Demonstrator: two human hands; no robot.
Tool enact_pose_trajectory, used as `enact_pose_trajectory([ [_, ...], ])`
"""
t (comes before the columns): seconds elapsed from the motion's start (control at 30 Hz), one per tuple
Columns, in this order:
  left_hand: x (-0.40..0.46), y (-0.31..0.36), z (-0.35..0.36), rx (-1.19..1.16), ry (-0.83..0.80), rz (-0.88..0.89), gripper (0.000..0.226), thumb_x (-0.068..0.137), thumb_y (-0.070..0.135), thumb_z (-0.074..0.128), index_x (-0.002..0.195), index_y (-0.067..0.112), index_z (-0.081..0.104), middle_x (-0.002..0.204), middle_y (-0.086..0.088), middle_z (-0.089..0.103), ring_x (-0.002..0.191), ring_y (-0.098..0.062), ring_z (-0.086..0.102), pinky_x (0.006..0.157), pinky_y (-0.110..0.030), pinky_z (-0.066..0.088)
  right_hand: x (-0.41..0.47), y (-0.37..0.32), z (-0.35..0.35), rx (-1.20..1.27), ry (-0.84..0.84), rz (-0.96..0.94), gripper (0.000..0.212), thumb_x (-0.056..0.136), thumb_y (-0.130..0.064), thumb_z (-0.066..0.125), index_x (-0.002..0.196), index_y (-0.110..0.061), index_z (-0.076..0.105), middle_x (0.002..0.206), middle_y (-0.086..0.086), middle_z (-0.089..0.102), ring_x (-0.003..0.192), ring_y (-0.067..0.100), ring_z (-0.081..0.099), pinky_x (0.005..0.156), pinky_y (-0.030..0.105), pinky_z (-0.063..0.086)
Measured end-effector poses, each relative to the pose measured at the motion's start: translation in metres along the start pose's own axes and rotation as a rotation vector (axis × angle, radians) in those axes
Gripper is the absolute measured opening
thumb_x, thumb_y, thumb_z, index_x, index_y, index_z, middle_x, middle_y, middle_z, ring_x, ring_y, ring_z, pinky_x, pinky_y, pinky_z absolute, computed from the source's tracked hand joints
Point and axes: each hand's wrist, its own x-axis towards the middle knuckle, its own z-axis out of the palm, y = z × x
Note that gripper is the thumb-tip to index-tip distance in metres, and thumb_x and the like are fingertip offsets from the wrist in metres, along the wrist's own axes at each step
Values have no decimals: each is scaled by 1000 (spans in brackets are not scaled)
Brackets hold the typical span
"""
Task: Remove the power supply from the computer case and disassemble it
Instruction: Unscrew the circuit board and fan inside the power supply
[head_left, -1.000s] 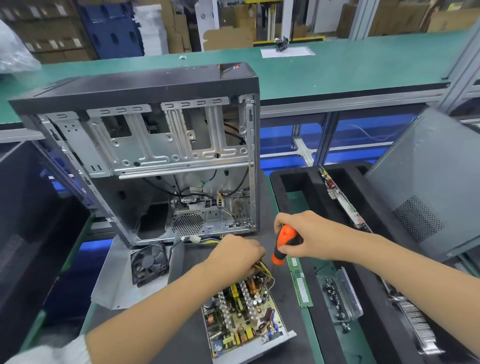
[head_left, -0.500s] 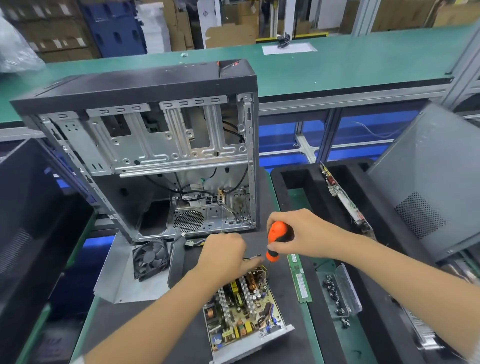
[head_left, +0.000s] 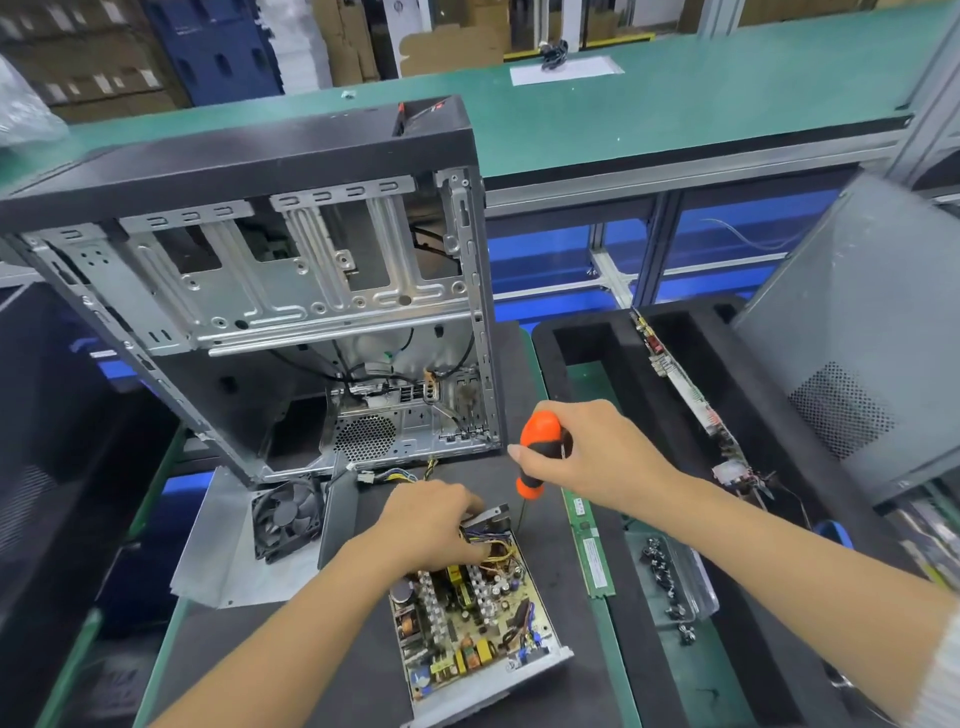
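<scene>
Orange and black, the screwdriver (head_left: 539, 452) stands nearly upright in the right hand (head_left: 587, 457), whose fingers wrap its handle; its shaft points down at the far right corner of the opened power supply (head_left: 467, 618). That unit lies on the dark mat (head_left: 249, 670) near the person, circuit board exposed. The left hand (head_left: 431, 519) rests on its far end with fingers curled over the wire bundle. Just beyond stands the empty computer case (head_left: 291, 291). A fan (head_left: 287, 514) lies to the left, a memory stick (head_left: 589, 545) to the right.
</scene>
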Motion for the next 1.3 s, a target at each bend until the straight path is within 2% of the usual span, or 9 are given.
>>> enact_pose_trajectory([
  [0.13, -2, -3, -1, -3, -16, 54, 31, 83, 52, 59, 109, 35, 62, 94, 7, 68, 93, -21, 62, 63, -30, 38, 1, 1, 1, 88, -11, -18, 29, 81, -50, 63, 71, -25, 54, 59, -5, 57, 57, 12, 50, 56, 33, 46],
  [0.2, -3, -4, 0, -7, -32, 75, 25, 83, 52, 59, 103, 36, 60, 87, 8, 64, 93, -21, 61, 62, -31, 36, 1, 3, 2, 132, -24, -33, 29, 81, -48, 64, 72, -23, 54, 59, -4, 57, 57, 13, 50, 58, 35, 48],
  [0.27, -3, -5, 1, -14, -41, 91, 20, 83, 52, 59, 96, 37, 58, 82, 9, 61, 92, -21, 61, 62, -31, 35, 1, 6, 4, 162, -36, -43, 29, 81, -46, 65, 72, -21, 55, 59, -3, 57, 57, 12, 50, 58, 33, 47],
  [0.4, 0, -7, 5, -21, -32, 78, 35, 82, 55, 59, 113, 38, 60, 99, 9, 69, 96, -19, 62, 70, -32, 44, 0, 10, 7, 183, -44, -57, 29, 81, -44, 66, 75, -17, 57, 61, -5, 58, 59, 10, 49, 56, 22, 42],
  [0.57, 2, -9, 7, -43, -30, 77, 34, 80, 56, 59, 111, 42, 60, 91, 10, 67, 90, -17, 61, 64, -30, 37, -2, 11, 6, 197, -69, -62, 27, 82, -43, 67, 76, -18, 58, 63, -7, 57, 60, 8, 50, 56, 17, 40],
  [0.7, 3, -10, 7, -46, -44, 68, 34, 79, 57, 59, 110, 42, 60, 91, 8, 67, 88, -17, 60, 66, -31, 43, -2, 10, 5, 197, -86, -58, 24, 82, -41, 68, 78, -21, 57, 63, -10, 56, 59, 4, 49, 57, 14, 39],
  [0.93, 2, -10, 7, -42, -40, 70, 31, 80, 56, 59, 106, 39, 61, 89, 8, 66, 88, -17, 59, 70, -32, 46, -3, 6, 3, 178, -101, -71, 22, 83, -42, 68, 81, -22, 58, 67, -9, 58, 62, 7, 51, 57, 16, 41],
  [1.1, 2, -10, 7, -31, -40, 72, 37, 82, 57, 58, 112, 36, 61, 103, 8, 68, 97, -18, 59, 75, -33, 48, -2, 2, 4, 166, -118, -90, 25, 82, -44, 66, 78, -23, 55, 64, -9, 56, 60, 8, 51, 56, 17, 41],
  [1.3, 2, -9, 7, -37, -41, 76, 35, 82, 57, 58, 110, 37, 62, 99, 7, 68, 92, -18, 60, 72, -31, 46, -2, 0, 5, 158, -138, -105, 25, 83, -45, 66, 78, -24, 54, 66, -8, 57, 62, 9, 52, 57, 21, 43],
])
